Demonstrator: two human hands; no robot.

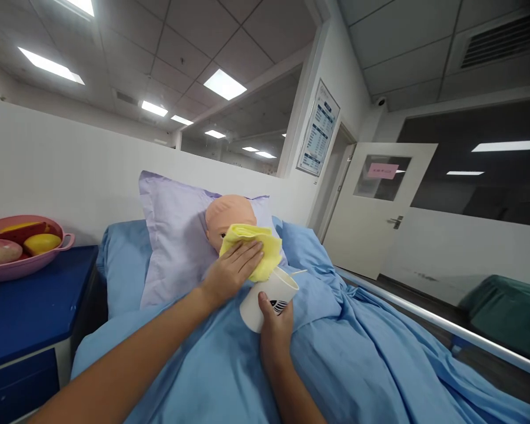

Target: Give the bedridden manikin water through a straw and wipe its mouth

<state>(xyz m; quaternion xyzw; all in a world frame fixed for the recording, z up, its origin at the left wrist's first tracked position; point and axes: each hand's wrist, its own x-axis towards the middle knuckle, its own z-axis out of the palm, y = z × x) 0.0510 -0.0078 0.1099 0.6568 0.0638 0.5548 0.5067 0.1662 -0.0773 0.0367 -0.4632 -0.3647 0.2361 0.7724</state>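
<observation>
A training manikin's head (230, 211) lies on a lilac pillow (172, 229), one eye showing. My left hand (232, 271) holds a folded yellow cloth (271, 250) against the lower part of its face, fingers stretched over the fabric. Mouth and chin are hidden behind the cloth. Just below, my right hand (277, 330) is wrapped round a white cup (252, 309) with a black-and-white striped animal picture. The cup is tilted, its rim close to the cloth. A thin pale stick, perhaps a straw or handle, pokes out at the rim; the contents cannot be seen.
Blue bedding (335, 353) covers the bed, with a metal side rail (441, 324) on the right. On the left a blue-topped bedside cabinet (30, 312) carries a pink basket (24, 268) of fruit. Behind are a white partition (70, 165) and an opened door (362, 218).
</observation>
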